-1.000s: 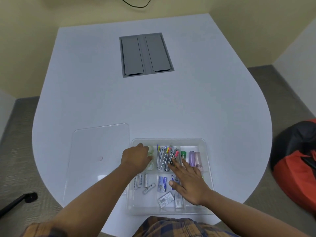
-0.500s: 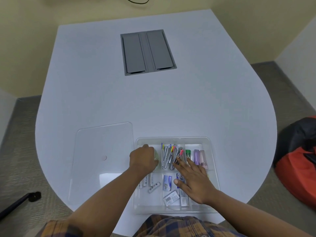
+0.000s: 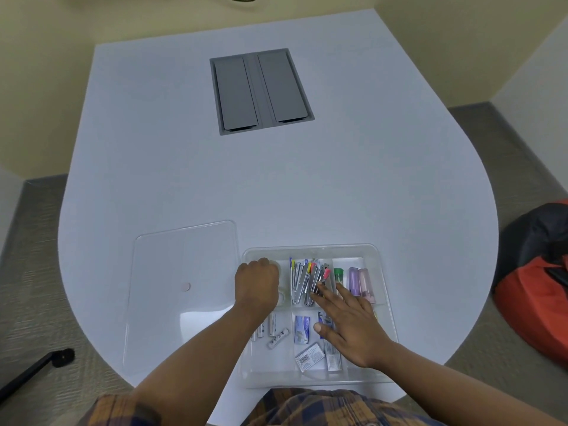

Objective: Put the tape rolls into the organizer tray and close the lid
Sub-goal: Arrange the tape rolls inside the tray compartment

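Note:
The clear organizer tray (image 3: 310,248) sits at the table's near edge. My left hand (image 3: 256,285) is curled down into its far-left compartment, fingers closed over a clear tape roll (image 3: 276,265) that shows only as a sliver past my knuckles. A second clear tape roll (image 3: 283,296) lies in the same compartment, just right of that hand. My right hand (image 3: 349,322) lies flat with fingers spread over the tray's middle, holding nothing. The clear lid (image 3: 184,287) lies flat on the table, left of the tray and touching it.
The tray also holds staplers (image 3: 302,281), green, purple and pink tubes (image 3: 353,279), batteries (image 3: 278,335) and staple boxes (image 3: 301,329). A grey cable hatch (image 3: 261,90) is set into the white table (image 3: 307,186) farther back. A red and black beanbag (image 3: 534,287) sits on the floor at right.
My left hand has curled tighter over the far tape roll, now almost hidden. My right hand stays flat on the tray. The camera has shifted slightly.

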`<state>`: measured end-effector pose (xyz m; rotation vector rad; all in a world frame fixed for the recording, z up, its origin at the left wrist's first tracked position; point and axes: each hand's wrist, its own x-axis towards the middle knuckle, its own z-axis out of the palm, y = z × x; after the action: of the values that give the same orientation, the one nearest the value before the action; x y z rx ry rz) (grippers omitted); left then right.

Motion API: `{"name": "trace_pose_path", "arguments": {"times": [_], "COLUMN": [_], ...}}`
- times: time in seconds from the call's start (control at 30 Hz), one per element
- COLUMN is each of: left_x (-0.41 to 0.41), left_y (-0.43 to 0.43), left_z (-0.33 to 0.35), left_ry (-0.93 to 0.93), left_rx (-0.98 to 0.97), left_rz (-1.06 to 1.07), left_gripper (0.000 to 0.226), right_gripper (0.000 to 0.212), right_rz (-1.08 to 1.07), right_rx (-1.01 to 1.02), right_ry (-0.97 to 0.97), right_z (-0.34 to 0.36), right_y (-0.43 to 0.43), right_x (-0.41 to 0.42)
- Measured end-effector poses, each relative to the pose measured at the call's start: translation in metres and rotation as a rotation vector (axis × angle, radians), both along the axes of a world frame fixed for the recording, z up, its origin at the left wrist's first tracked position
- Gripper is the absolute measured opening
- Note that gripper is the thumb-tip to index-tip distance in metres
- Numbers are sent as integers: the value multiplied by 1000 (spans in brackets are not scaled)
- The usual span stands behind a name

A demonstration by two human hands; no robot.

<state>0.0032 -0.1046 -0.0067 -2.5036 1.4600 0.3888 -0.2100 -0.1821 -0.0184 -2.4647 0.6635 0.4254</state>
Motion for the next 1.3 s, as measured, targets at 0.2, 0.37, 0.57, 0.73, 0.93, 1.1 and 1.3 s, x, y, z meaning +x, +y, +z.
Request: {"name": "trace_pose_path", "arguments": {"times": [0.2, 0.37, 0.57, 0.73, 0.93, 1.1, 1.3], "left_x": [-4, 5, 9, 5, 8, 10, 13], "left_y": [-1, 14, 32, 19, 3, 2, 1], "left_z": [-4, 4, 7, 8, 6, 3, 5], "left_ry": [39, 128, 167, 194, 223, 216, 238], "left_rx": [-70, -121, -115, -137, 66, 83, 115], "left_rz": [45, 237, 243, 234, 89, 82, 99], "left_gripper": [19, 20, 30, 41, 49, 51, 50], "right_gripper": [61, 61, 62, 62, 61, 60, 60], "right_rz": [-5, -1, 9, 12, 15, 11, 7], "right_rx": [0, -1, -26, -22, -29, -19, -22], "right_ry": [5, 0, -5, -5, 2, -20, -17], "right_z": [-1, -2, -5, -4, -4, -3, -5], "right_y": [0, 0, 0, 0, -1, -1, -1], "right_x": [1, 0, -1, 0, -1, -1, -1]}}
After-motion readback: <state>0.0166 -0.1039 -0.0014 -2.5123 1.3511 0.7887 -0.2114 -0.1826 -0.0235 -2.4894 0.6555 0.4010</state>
